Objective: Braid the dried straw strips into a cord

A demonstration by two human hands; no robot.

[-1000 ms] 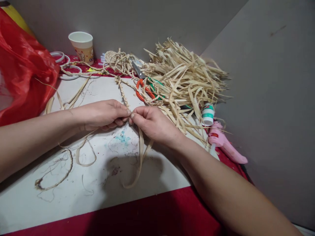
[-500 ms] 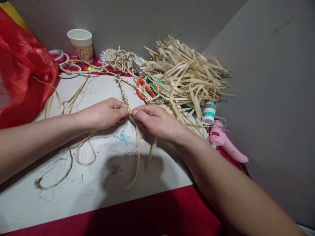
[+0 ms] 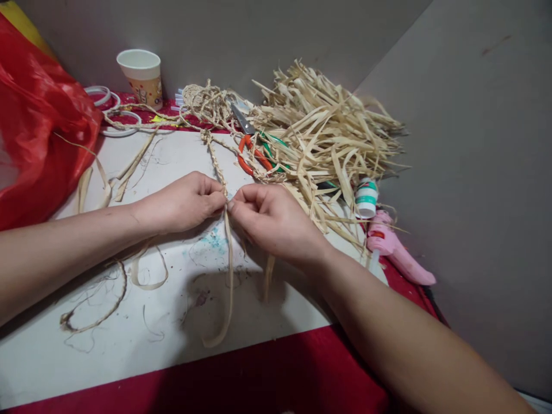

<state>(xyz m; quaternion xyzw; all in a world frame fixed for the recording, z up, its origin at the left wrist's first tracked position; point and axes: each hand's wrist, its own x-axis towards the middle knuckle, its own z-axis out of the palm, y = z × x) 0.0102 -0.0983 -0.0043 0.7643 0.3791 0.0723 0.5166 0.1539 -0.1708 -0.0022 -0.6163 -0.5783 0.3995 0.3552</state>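
Note:
My left hand (image 3: 183, 201) and my right hand (image 3: 273, 221) meet at the middle of the white board (image 3: 142, 322), both pinched shut on the near end of a straw braid (image 3: 214, 161). The braid runs away from my fingers toward the back of the table. Loose flat straw strips (image 3: 226, 287) hang from the pinch point and trail toward me across the board. Another strip (image 3: 269, 276) comes out from under my right hand.
A big pile of straw strips (image 3: 328, 132) lies at the back right, over orange-handled scissors (image 3: 250, 155). A paper cup (image 3: 141, 75), white rings (image 3: 116, 123), a red plastic bag (image 3: 38, 132), a small white bottle (image 3: 365, 198) and a pink glue gun (image 3: 399, 250) surround the board.
My right hand has turned and drawn slightly toward me, and the hanging strips have swung left and lower. My left hand stays pinched on the braid.

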